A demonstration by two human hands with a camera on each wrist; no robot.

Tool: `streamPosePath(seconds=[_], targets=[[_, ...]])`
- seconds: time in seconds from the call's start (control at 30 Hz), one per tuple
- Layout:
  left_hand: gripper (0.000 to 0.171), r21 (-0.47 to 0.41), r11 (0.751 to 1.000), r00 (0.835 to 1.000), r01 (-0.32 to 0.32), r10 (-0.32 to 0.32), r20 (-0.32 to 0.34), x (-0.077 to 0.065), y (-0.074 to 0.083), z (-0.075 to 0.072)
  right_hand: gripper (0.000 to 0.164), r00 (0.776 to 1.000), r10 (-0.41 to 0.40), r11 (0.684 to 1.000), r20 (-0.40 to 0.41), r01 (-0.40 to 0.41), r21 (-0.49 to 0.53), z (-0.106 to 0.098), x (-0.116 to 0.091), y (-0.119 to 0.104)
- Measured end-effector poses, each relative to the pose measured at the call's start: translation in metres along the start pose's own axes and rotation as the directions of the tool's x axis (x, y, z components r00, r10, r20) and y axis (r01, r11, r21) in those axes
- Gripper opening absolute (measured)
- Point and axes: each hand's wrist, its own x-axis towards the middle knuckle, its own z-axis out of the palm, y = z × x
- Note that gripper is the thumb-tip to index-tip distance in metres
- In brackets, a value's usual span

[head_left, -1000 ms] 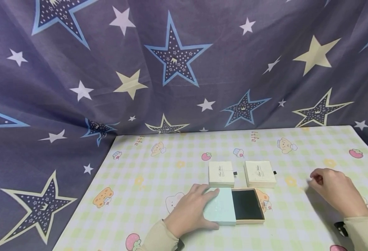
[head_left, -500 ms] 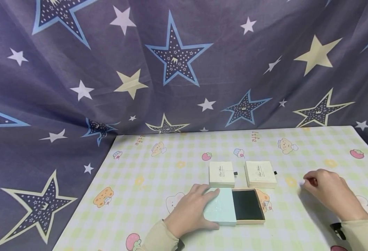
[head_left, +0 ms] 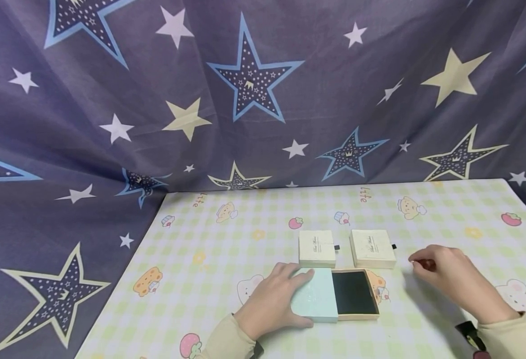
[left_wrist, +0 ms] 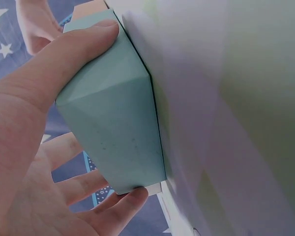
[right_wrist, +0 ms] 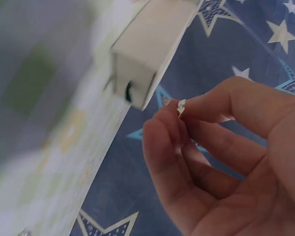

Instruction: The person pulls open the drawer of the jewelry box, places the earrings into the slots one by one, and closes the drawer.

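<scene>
My left hand (head_left: 273, 301) grips the mint-green sleeve (head_left: 321, 301) of a drawer-style gift box, thumb on the near side and fingers across the far side. Its tray (head_left: 359, 317), with a dark lining, is slid out to the right. In the left wrist view, the thumb and little finger press opposite sides of the green box (left_wrist: 113, 132). My right hand (head_left: 451, 276), right of the tray, pinches a tiny shiny piece of jewellery (right_wrist: 181, 107) between thumb and fingertips. Whether it is a ring or an earring is unclear.
Behind the green box stand two closed cream boxes, one on the left (head_left: 316, 247) and one on the right (head_left: 372, 247), each with a small black pull tab. A checked cloth (head_left: 227, 239) covers the table. A star-patterned curtain (head_left: 271, 134) hangs behind.
My right hand has moved left across the table toward the open tray, still pinching the small shiny piece. My left hand and the green box have stayed in place.
</scene>
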Motion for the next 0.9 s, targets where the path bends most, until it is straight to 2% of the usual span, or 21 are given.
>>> streamPosePath(seconds=[0.37, 0.67, 0.9], targets=[[0.094, -0.008, 1.0, 1.0, -0.001, 0.001, 0.002, 0.0, 0.0, -0.001, 0.016, 0.987, -0.161, 0.979, -0.019, 0.162, 0.127, 0.012, 0.003, -0.024], [0.092, 0.0, 1.0, 1.0, -0.004, 0.004, 0.0, 0.0, 0.001, -0.002, 0.017, 0.978, -0.195, 0.955, 0.077, 0.172, 0.243, 0.02, 0.007, -0.042], [0.093, -0.001, 1.0, 1.0, -0.001, 0.001, 0.006, 0.001, 0.0, -0.001, 0.014, 0.961, -0.227, 0.938, 0.155, 0.173, 0.302, 0.029, 0.01, -0.052]])
